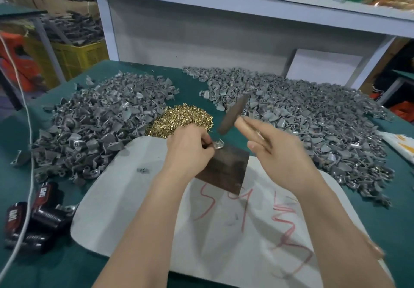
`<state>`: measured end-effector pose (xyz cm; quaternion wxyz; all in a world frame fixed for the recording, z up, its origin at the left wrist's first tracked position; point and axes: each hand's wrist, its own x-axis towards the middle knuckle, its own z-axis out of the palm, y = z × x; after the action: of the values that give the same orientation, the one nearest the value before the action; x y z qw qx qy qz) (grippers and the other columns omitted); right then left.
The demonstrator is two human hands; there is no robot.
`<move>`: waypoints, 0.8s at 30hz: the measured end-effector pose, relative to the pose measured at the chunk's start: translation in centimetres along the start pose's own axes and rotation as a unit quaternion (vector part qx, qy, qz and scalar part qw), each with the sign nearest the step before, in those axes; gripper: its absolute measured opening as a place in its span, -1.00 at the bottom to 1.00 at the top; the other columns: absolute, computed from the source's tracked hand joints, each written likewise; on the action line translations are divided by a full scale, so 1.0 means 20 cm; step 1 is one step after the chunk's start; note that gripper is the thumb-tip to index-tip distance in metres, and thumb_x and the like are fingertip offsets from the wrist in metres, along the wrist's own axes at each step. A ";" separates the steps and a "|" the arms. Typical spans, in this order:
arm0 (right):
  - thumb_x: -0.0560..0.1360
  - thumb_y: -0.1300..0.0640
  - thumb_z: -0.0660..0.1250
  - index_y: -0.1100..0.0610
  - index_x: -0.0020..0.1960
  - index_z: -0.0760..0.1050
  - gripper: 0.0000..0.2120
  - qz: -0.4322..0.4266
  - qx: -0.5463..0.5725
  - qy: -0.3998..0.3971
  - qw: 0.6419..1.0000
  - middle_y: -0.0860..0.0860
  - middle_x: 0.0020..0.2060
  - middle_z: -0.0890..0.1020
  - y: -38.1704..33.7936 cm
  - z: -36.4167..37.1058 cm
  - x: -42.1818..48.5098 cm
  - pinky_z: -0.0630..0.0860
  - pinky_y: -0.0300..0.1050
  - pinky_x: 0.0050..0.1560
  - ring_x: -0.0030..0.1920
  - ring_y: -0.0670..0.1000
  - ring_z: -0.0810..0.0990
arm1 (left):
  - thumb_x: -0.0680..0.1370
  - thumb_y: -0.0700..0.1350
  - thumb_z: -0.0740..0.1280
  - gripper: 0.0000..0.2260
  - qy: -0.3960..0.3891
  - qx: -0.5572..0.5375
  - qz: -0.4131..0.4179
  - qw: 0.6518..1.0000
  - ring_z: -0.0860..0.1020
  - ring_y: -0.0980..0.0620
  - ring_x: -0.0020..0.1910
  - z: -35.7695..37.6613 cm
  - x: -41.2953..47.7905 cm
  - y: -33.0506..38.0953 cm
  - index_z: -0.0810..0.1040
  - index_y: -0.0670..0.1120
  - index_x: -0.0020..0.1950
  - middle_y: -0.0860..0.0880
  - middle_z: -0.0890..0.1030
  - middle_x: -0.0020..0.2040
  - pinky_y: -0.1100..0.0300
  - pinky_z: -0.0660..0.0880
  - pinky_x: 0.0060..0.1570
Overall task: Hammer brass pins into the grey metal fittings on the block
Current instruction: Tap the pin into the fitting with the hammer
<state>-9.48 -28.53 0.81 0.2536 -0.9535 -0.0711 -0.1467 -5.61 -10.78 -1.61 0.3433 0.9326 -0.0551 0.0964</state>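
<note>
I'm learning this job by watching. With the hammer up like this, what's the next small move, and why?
Probably a short tap down: the right hand holds the hammer raised above the fitting, which the left hand pinches on the far corner of the block. Whether a pin is seated cannot be seen.

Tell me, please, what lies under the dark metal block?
The block rests on a white sheet with red scribbles, laid over the green table. Whatever lies directly beneath the block is covered.
</note>
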 end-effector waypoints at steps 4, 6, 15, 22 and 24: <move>0.57 0.11 0.21 -0.08 0.36 0.39 -0.63 0.108 -0.013 0.007 0.994 0.05 0.12 0.62 0.09 0.08 0.06 0.46 -0.05 0.13 0.15 0.15 0.55 | 0.49 -0.05 0.41 -0.94 -0.002 -0.017 -0.002 1.000 0.55 -0.04 0.03 0.00 0.00 0.00 0.61 0.04 -0.18 0.06 0.64 -0.10 -0.02 0.47 0.11; 0.59 0.09 0.17 -0.02 0.26 0.46 -0.73 0.152 -0.045 -0.051 0.986 0.07 0.00 0.63 0.12 0.13 0.06 0.47 -0.05 0.00 0.02 0.16 0.57 | 0.51 -0.03 0.39 -0.95 -0.010 -0.015 -0.001 1.000 0.54 -0.04 0.07 0.01 0.00 -0.01 0.61 0.04 -0.14 0.06 0.63 -0.05 -0.02 0.47 0.13; 0.56 -0.04 0.21 -0.01 0.32 0.45 -0.65 0.098 0.013 0.004 0.995 0.03 0.05 0.52 0.08 0.13 0.08 0.42 -0.11 0.10 0.00 0.00 0.51 | 0.53 -0.06 0.36 -0.95 -0.007 -0.053 0.019 0.998 0.55 -0.01 0.04 0.01 0.00 0.01 0.56 0.08 -0.12 0.09 0.62 -0.09 -0.03 0.46 0.14; 0.54 0.11 0.31 0.08 0.08 0.56 -0.85 0.083 0.193 0.024 0.977 -0.08 -0.22 0.65 -0.09 0.16 0.33 0.56 -0.17 -0.11 -0.26 -0.12 0.61 | 0.54 -0.15 0.34 -0.82 0.088 -0.198 -0.010 0.976 0.54 0.11 -0.11 0.00 0.02 -0.01 0.56 -0.05 0.14 0.10 0.57 -0.10 0.31 0.43 -0.03; 0.55 0.07 0.28 0.11 0.41 0.33 -0.56 0.168 0.184 0.132 0.959 0.00 0.11 0.59 -0.07 0.12 0.47 0.52 -0.10 0.07 -0.05 -0.06 0.59 | 0.55 -0.14 0.32 -0.77 0.166 -0.264 -0.047 0.949 0.50 0.20 -0.10 -0.02 0.03 -0.01 0.52 -0.05 0.20 0.10 0.57 -0.01 0.45 0.37 -0.13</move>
<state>-0.37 -25.50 2.52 0.4531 -0.8606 0.0979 -0.2107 -4.98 -10.31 -1.29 0.5853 0.7813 0.0232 0.2153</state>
